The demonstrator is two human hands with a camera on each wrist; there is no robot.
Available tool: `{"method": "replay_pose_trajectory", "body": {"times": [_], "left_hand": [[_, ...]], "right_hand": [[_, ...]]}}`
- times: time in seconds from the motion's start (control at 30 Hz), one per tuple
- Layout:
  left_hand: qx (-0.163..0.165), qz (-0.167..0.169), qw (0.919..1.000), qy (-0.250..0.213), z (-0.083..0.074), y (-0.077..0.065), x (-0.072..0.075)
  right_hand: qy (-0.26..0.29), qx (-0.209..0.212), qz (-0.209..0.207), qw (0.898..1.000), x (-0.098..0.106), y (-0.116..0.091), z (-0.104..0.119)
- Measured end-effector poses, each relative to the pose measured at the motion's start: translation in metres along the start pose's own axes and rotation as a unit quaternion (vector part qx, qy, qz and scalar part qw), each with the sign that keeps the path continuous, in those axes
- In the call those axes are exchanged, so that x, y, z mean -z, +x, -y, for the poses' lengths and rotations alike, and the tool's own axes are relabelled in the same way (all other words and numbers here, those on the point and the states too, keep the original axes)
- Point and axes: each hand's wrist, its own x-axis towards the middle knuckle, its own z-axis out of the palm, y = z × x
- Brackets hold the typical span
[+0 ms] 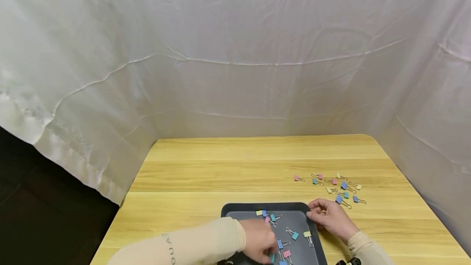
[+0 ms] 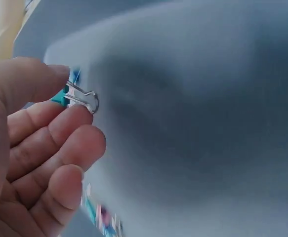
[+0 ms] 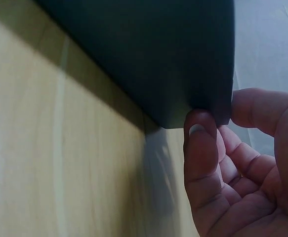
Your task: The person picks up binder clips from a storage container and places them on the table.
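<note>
Between thumb and forefinger my left hand (image 1: 259, 240) pinches a teal binder clip (image 2: 60, 96), its silver wire handles pointing outward in the left wrist view. That hand is over the dark grey tray (image 1: 254, 207) at the table's front. Several binder clips lie in the tray, among them a yellow clip (image 1: 307, 235), a teal clip (image 1: 294, 236) and a pink clip (image 1: 287, 254). My right hand (image 1: 333, 218) grips the tray's far right corner, thumb on one side of the rim and fingers on the other, as the right wrist view shows.
On the wooden table (image 1: 206, 175), beyond my right hand, several loose binder clips are scattered, such as a blue clip (image 1: 339, 199) and a pink clip (image 1: 296, 178). Pale cloth (image 1: 257, 89) hangs behind the table and along its sides.
</note>
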Motion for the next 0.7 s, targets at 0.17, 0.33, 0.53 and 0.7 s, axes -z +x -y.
{"method": "replay_pose_trajectory", "body": {"times": [0.17, 0.33, 0.53, 0.7], "left_hand": [[0.063, -0.080, 0.9940, -0.040, 0.031, -0.018, 0.010], [0.133, -0.131, 0.9789, -0.084, 0.066, -0.040, 0.014], [0.217, -0.169, 0.9511, -0.140, 0.100, -0.064, 0.011], [0.275, -0.194, 0.9238, -0.183, 0.121, -0.082, 0.003]], "right_hand": [[-0.004, 0.003, 0.002, 1.000, 0.000, 0.001, 0.000], [-0.009, 0.006, 0.004, 1.000, 0.000, 0.001, 0.000], [-0.009, 0.004, 0.002, 1.000, 0.000, 0.001, 0.000], [-0.008, 0.002, 0.000, 1.000, 0.000, 0.001, 0.000]]}}
